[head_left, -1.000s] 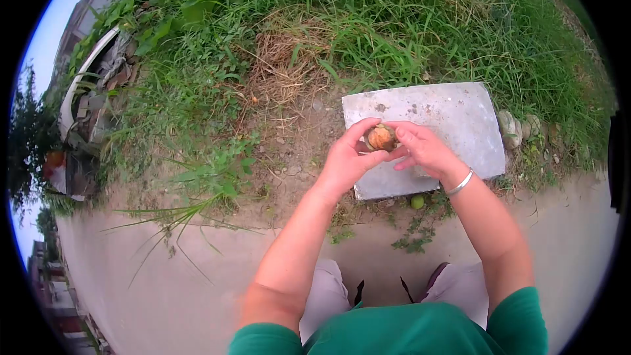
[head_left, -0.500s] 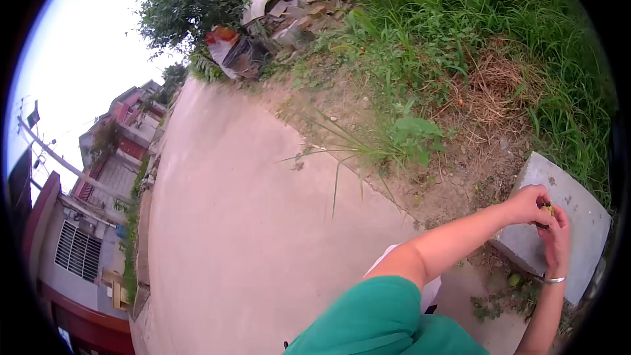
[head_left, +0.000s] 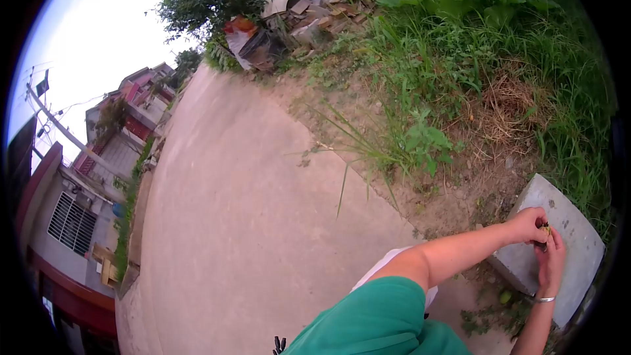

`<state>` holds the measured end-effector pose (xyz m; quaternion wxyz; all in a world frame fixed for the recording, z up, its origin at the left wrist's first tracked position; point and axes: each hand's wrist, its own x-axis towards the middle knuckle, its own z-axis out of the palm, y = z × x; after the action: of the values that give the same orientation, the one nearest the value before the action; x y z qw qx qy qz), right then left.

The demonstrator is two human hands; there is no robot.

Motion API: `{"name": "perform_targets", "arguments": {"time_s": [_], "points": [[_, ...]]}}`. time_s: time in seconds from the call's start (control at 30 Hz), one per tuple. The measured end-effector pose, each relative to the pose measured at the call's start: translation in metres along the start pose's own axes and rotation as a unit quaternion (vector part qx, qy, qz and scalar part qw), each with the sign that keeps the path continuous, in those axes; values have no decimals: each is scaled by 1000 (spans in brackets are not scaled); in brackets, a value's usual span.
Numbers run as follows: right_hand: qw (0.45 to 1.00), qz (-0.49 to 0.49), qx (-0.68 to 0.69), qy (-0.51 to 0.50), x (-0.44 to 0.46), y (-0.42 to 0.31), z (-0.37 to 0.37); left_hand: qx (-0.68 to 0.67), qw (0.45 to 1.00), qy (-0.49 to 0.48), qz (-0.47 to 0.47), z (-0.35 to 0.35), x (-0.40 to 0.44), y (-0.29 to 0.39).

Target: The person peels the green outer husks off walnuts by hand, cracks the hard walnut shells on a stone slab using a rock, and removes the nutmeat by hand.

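My left hand (head_left: 530, 225), on the bare arm coming out of a green sleeve (head_left: 368, 319), has its fingers closed on a small yellow-green and dark piece (head_left: 545, 229). From below, my right hand (head_left: 551, 263), with a silver bangle (head_left: 544, 300) at the wrist, pinches the same piece. Its kind is too small to make out, and fingers cover part of it. Both hands meet over a grey concrete slab (head_left: 578, 256). On the ground by the slab's near edge lies a round green fruit-like thing (head_left: 505, 296).
The view is strongly tilted. A concrete path (head_left: 263, 223) runs along the left of the slab. Tall grass (head_left: 572, 105), dry straw (head_left: 509, 108) and weeds border it. Farther off are a rubble heap (head_left: 322, 16), bags (head_left: 253, 43) and houses (head_left: 72, 223).
The view has shifted a little, so the slab and hands sit slightly lower. Both hands stay together on the small piece; finger positions differ only slightly.
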<state>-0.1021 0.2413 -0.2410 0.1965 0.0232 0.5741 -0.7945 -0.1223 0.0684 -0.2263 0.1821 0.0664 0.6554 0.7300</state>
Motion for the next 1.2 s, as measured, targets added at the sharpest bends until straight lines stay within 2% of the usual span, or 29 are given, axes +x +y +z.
{"name": "perform_targets", "arguments": {"time_s": [0.03, 0.1, 0.13, 0.17, 0.2, 0.27, 0.4, 0.47, 0.53, 0.6, 0.67, 0.8, 0.87, 0.97, 1.03, 1.2], "points": [[1000, 0, 2, 21, 1, -4, 5, 3, 1000, 1, 5, 1, 0, 1], [1000, -19, 5, 11, 3, -3, 4, -22, 997, 53, -51, 3, 0, 5], [999, -32, 9, 4, 5, -2, 3, -15, 998, 54, -41, 4, 3, 3], [996, -47, -65, 41, 5, -2, 11, -44, 995, 74, -57, 5, 7, -5], [996, -58, -64, 37, 9, 0, 13, -74, 990, 93, -73, 6, 9, -9], [979, -21, -191, 70, 16, 6, 12, -59, 994, 64, -69, 8, 9, -17], [984, -59, -145, 82, 21, 16, 14, -141, 985, 57, -85, 9, 12, -26], [984, -36, -153, 81, 15, 12, 16, -158, 984, 50, -67, 6, 10, -21], [982, -46, -168, 70, 14, 9, 11, -8, 998, 28, -51, 2, -4, 2], [980, -55, -184, 57, 15, 12, 5, -27, 997, 21, -69, 0, -2, 0], [978, -108, -164, 73, 19, 20, -2, -44, 995, 15, -84, 1, 1, -4], [975, -116, -185, 47, 26, 30, -14, -51, 995, 28, -87, 4, 3, -10], [966, -175, -185, 34, 25, 31, -12, -63, 993, 29, -91, 3, 1, -10], [966, -174, -190, 20, 15, 22, -5, -102, 991, 1, -86, 1, -2, -5], [971, -160, -176, 5, 10, 14, -5, -124, 985, -18, -118, -3, -12, 10], [984, -96, -147, -3, -5, -5, 4, -103, 988, -36, -104, -4, -22, 26]]}}
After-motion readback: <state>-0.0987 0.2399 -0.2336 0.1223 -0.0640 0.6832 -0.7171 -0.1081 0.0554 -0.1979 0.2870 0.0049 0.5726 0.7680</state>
